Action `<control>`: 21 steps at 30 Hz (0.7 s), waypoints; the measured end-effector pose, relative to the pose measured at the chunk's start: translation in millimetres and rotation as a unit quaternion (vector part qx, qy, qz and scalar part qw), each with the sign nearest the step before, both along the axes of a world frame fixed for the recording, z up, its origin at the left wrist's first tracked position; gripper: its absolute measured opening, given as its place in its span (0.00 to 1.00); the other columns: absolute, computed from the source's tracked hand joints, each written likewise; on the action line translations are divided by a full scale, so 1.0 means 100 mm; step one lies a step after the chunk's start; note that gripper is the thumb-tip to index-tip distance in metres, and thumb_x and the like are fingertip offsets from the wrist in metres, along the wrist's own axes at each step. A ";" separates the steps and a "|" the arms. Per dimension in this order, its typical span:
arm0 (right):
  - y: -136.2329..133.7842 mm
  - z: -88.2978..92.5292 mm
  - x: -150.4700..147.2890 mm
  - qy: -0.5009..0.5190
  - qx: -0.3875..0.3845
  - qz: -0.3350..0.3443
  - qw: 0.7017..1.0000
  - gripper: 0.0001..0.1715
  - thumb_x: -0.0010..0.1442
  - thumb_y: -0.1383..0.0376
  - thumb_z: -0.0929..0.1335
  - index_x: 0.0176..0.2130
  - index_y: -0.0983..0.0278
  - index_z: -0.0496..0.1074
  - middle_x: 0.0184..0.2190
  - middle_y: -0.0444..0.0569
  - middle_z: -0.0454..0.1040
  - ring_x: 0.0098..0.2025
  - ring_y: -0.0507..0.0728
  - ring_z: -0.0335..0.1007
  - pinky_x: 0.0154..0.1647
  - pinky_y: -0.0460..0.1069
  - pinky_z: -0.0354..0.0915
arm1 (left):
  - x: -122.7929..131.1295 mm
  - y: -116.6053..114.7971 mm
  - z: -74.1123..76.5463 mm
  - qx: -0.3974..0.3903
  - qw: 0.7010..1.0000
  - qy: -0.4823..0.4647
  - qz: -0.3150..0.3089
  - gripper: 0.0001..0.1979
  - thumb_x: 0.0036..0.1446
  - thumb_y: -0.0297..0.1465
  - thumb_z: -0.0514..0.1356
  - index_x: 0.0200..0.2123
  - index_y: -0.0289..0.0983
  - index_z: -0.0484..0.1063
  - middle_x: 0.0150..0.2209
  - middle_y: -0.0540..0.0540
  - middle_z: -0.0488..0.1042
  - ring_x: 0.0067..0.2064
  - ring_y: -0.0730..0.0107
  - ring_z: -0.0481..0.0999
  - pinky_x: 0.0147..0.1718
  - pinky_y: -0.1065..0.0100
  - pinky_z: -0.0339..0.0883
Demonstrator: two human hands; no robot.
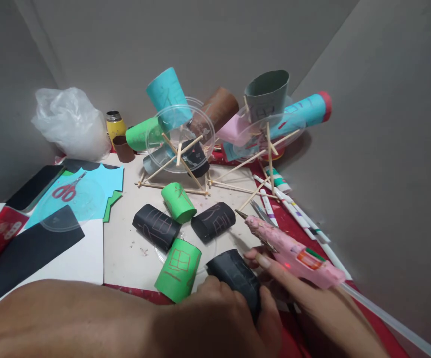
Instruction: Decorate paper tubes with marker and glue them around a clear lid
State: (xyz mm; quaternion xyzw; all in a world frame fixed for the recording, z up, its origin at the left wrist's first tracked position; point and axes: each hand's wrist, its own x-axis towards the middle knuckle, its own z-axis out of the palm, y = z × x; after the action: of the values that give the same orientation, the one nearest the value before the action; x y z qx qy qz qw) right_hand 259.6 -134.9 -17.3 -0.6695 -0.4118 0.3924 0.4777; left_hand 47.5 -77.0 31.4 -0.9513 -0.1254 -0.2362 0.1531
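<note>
My left hand (233,308) grips a black paper roll (233,273) near the front edge of the board. My right hand (293,283) is closed around a pink hot glue gun (293,248), whose handle is hidden; its nozzle points up and left, and the fingertips are close to the black roll. Just beyond, two green paper rolls, one near (178,268) and one farther (178,201), and two black ones, left (155,226) and right (215,221), form a ring around a clear plastic disc (159,256). Brown lines are drawn on them.
A wheel of clear discs and coloured rolls (168,99) stands on a stick frame (174,188), beside a second one (267,94). Red-handled scissors (66,191) lie on blue paper (107,181) at left. Markers (297,211) line the right edge. A plastic bag (69,124) sits behind.
</note>
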 end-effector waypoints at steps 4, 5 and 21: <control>0.16 0.10 -0.03 0.023 -0.067 0.034 0.997 0.27 0.52 0.49 0.76 0.51 0.51 0.82 0.49 0.48 0.84 0.57 0.71 0.78 0.52 0.59 0.78 | -0.01 0.00 -0.03 -0.006 1.000 0.002 -0.011 0.13 0.64 0.23 0.55 0.49 0.25 0.74 0.21 0.46 0.74 0.21 0.65 0.72 0.19 0.67 0.60; 0.22 0.13 -0.03 0.024 -0.074 0.040 0.996 0.27 0.53 0.49 0.76 0.51 0.52 0.82 0.49 0.49 0.84 0.56 0.70 0.78 0.53 0.59 0.78 | -0.01 0.00 -0.03 -0.003 1.000 -0.001 -0.007 0.12 0.63 0.22 0.56 0.48 0.26 0.74 0.21 0.46 0.74 0.21 0.66 0.72 0.19 0.67 0.60; 0.24 0.07 -0.01 0.028 -0.062 0.032 0.997 0.22 0.56 0.46 0.73 0.47 0.51 0.83 0.45 0.50 0.85 0.50 0.69 0.81 0.48 0.58 0.80 | -0.07 0.03 -0.07 0.013 1.000 0.013 -0.008 0.17 0.71 0.27 0.52 0.53 0.28 0.77 0.46 0.37 0.82 0.43 0.61 0.81 0.41 0.59 0.76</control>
State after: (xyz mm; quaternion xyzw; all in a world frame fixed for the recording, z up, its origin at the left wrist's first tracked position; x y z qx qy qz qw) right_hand 258.7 -111.3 -9.8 -0.6735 -0.3942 0.4506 0.4334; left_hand 40.6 -73.6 24.5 -0.9533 -0.1127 -0.2262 0.1654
